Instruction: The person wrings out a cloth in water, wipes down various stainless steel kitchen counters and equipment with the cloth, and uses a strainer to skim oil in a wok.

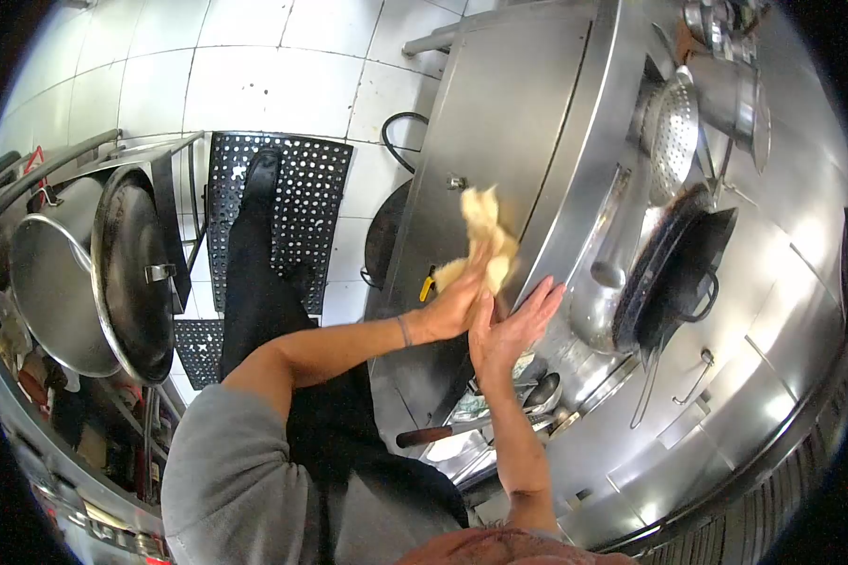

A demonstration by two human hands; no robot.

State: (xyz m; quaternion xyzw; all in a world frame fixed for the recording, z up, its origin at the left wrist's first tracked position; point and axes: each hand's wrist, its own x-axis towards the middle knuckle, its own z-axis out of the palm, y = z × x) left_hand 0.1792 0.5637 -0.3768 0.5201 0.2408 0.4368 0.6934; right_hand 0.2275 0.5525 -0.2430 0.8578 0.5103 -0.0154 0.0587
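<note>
A pale yellow cloth, bunched and partly smeared by motion, is gripped in my left hand. It lies over the steel front of the counter cabinet, near the counter's edge. My right hand is open, fingers stretched out together toward the steel edge and thumb close to the left hand. Whether its palm presses on the steel is hidden. A small yellow and black object shows beside my left wrist. Near my right forearm is a long tool with a dark handle.
On the counter are a perforated skimmer, a ladle, a dark pan and stacked pots. A large pot with a round lid stands at the left. My foot is on a perforated black mat.
</note>
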